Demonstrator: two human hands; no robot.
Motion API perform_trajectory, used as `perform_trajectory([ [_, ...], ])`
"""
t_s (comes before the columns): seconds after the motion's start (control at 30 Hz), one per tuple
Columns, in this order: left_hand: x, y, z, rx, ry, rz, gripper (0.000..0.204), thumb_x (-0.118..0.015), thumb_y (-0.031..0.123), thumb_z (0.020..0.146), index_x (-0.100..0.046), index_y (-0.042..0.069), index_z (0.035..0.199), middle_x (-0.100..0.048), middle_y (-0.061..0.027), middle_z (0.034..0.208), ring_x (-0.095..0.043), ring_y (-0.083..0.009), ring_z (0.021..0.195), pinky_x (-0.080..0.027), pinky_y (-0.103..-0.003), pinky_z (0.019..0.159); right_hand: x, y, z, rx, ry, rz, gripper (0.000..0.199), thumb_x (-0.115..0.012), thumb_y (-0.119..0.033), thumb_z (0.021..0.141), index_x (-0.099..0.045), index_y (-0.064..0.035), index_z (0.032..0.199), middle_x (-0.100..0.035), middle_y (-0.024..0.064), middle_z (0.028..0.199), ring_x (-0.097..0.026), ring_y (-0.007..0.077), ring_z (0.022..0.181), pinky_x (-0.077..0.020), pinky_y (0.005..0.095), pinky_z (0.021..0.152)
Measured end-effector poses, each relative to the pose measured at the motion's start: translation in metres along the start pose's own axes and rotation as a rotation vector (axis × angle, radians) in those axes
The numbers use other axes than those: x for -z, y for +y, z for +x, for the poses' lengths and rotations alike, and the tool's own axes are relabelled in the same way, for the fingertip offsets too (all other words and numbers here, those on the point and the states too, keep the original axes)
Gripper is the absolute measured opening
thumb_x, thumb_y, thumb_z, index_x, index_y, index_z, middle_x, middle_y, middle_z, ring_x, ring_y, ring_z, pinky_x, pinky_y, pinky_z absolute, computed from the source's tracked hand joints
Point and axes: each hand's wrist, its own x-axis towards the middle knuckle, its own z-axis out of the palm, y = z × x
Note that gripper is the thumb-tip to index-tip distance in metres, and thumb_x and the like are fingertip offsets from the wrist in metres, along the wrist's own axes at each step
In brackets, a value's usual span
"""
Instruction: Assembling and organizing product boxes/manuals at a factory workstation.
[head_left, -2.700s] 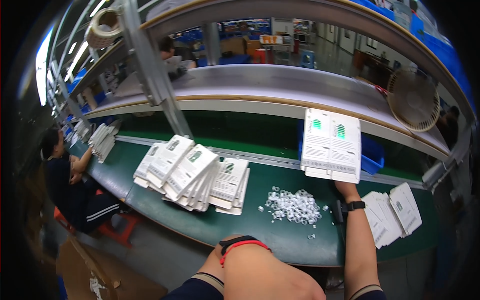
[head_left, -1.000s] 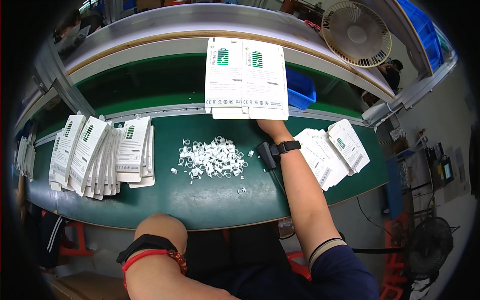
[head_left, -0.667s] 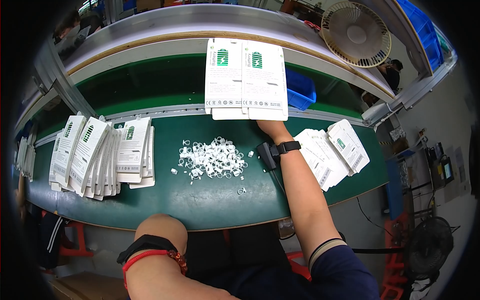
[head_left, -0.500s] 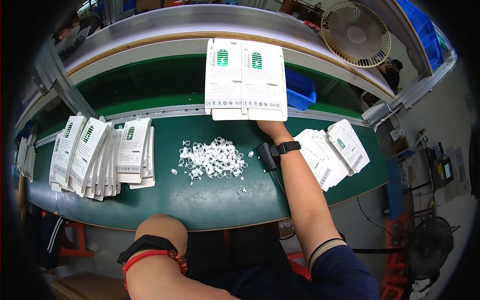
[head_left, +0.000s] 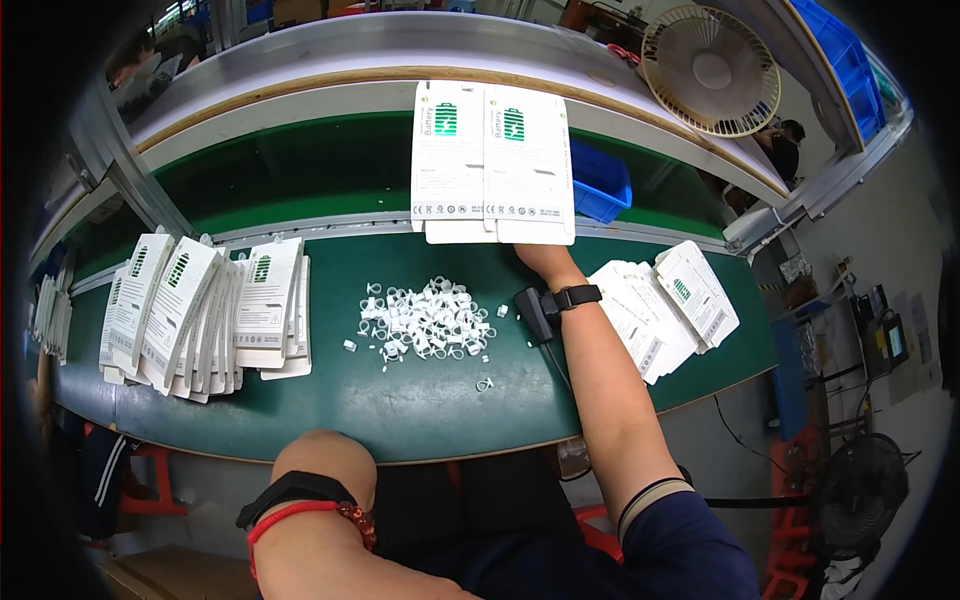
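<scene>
My right hand (head_left: pixel 545 260) reaches to the back of the table, its fingers hidden behind flat white battery boxes (head_left: pixel 450 170). It holds these up in two overlapping columns, printed faces toward me, green battery pictures at the top. Near the front edge my left hand (head_left: pixel 325 458) is bent down, showing only its rounded back; the fingers are out of sight. Between my arms lies a heap of small white plastic loops (head_left: pixel 430 318), with a few strays around it. Fanned stacks of similar boxes (head_left: pixel 180 310) lie on the left, and more boxes (head_left: pixel 690 295) at the right.
A blue bin (head_left: pixel 602 185) stands behind the held boxes. Above the green table (head_left: pixel 400 410) runs a shelf (head_left: pixel 330 50) with a wooden edge, carrying a white fan (head_left: pixel 710 68) at its right. Metal posts flank the bench. A black fan (head_left: pixel 860 495) stands low at the right.
Almost nothing differs. The whole picture has shifted very slightly downward; both hands and the held boxes keep their places.
</scene>
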Motion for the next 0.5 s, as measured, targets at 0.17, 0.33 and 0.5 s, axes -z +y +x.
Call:
perform_trajectory([
  [0.17,-0.009,0.004,-0.002,0.087,0.148,-0.17,0.01,-0.052,0.015,0.072,-0.053,0.005,0.071,-0.05,-0.0116,0.065,-0.049,-0.0294,0.06,-0.04,-0.045,0.069,-0.003,0.002,0.0,-0.008,0.007,0.016,0.03,-0.056,-0.011,0.083,-0.058,-0.0045,0.112,-0.061,0.0183,0.111,-0.058,0.0334,0.103,-0.0471,0.0363,0.086],
  [0.33,-0.001,0.001,-0.003,-0.041,-0.013,0.054,0.011,-0.052,0.016,0.071,-0.053,0.006,0.07,-0.049,-0.0107,0.065,-0.049,-0.0293,0.059,-0.04,-0.045,0.068,-0.004,0.005,-0.001,0.003,-0.002,0.03,0.031,-0.056,-0.01,0.082,-0.058,-0.0044,0.113,-0.061,0.0182,0.112,-0.058,0.033,0.103,-0.0472,0.036,0.086],
  [0.5,0.001,0.001,0.0,-0.018,-0.022,-0.001,0.011,-0.052,0.017,0.071,-0.053,0.006,0.07,-0.049,-0.0102,0.064,-0.049,-0.0289,0.059,-0.04,-0.045,0.068,0.0,-0.002,0.001,-0.016,0.005,0.038,0.031,-0.056,-0.01,0.082,-0.058,-0.0049,0.112,-0.061,0.0178,0.111,-0.058,0.0327,0.103,-0.0472,0.036,0.086],
])
